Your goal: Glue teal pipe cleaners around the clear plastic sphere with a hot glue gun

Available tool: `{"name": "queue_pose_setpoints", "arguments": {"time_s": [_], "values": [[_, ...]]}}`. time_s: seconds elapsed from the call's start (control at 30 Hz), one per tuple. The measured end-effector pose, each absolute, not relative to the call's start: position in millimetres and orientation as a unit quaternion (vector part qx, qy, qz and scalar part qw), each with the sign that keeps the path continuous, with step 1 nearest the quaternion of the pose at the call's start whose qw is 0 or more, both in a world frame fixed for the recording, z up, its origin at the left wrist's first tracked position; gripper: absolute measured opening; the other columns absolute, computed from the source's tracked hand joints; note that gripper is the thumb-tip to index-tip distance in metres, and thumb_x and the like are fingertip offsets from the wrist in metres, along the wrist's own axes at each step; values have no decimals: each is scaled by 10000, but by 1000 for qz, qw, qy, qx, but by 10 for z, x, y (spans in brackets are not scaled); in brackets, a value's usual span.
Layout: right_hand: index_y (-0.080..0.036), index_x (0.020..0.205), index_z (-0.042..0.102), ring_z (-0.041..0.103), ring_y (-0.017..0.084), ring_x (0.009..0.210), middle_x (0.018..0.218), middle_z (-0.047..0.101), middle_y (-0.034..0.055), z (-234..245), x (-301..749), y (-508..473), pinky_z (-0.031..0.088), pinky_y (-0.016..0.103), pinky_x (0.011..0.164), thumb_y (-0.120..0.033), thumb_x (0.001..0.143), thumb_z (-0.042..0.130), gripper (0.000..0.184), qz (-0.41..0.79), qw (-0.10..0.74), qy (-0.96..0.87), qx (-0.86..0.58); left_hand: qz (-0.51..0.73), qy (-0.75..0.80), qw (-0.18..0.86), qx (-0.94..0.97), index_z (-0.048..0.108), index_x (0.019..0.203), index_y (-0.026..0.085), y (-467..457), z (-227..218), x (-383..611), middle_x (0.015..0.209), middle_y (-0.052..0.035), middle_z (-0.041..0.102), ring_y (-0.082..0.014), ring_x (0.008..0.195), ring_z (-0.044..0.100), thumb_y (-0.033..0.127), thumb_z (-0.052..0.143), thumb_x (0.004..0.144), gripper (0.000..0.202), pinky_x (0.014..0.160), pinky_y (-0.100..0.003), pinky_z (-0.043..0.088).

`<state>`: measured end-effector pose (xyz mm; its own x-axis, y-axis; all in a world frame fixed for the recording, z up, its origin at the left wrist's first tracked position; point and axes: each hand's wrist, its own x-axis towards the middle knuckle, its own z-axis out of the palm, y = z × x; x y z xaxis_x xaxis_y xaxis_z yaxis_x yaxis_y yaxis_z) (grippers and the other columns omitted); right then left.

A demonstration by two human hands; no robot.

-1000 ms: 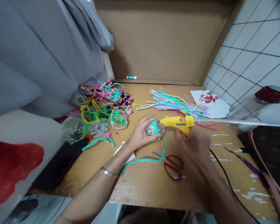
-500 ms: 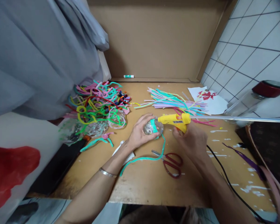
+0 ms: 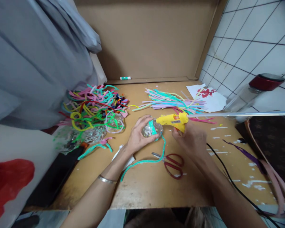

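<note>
My left hand [image 3: 139, 134] is closed around a small clear plastic bottle piece [image 3: 146, 130] lying on its side. Turquoise pipe cleaner [image 3: 152, 128] wraps the clear piece, and its loose tail [image 3: 142, 161] trails down across the table. My right hand [image 3: 192, 136] grips a yellow hot glue gun [image 3: 172, 120] by its handle. The gun's nozzle meets or nearly meets the top of the wrapped piece; actual contact I cannot make out. A long clear glue stick [image 3: 239, 114] juts out of the gun's back. Beneath the tail lie red-handled scissors [image 3: 173, 164].
At left sits a tangled heap of coloured pipe cleaners [image 3: 92, 107] with clear plastic pieces beside it. Straight pipe cleaners [image 3: 173, 103] lie behind my hands. A clear, red-lidded bottle [image 3: 249, 91], a brown bag [image 3: 270, 145] and the gun's black cord [image 3: 225, 167] occupy the right side.
The whole view has shifted slightly, so the scene sits a little further left. Both hands keep their grips, and the glue gun stays at the top of the wrapped piece.
</note>
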<state>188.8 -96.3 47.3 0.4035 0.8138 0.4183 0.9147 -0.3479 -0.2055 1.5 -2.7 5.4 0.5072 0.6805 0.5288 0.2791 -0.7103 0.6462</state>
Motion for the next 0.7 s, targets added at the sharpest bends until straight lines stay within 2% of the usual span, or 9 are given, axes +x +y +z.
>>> {"name": "queue_pose_setpoints", "arguments": {"time_s": [0.7], "values": [[-148,1018,641,625,232,656,721,688,85,510,1882,-976,283,276,548,-326,773,526,324,-112,202,-552,-801,389,296,251,836,555,1271,198,-38,93,0,1374,-148,539,-288,1311,499,414,758,746,603,1123,-486,387]]}}
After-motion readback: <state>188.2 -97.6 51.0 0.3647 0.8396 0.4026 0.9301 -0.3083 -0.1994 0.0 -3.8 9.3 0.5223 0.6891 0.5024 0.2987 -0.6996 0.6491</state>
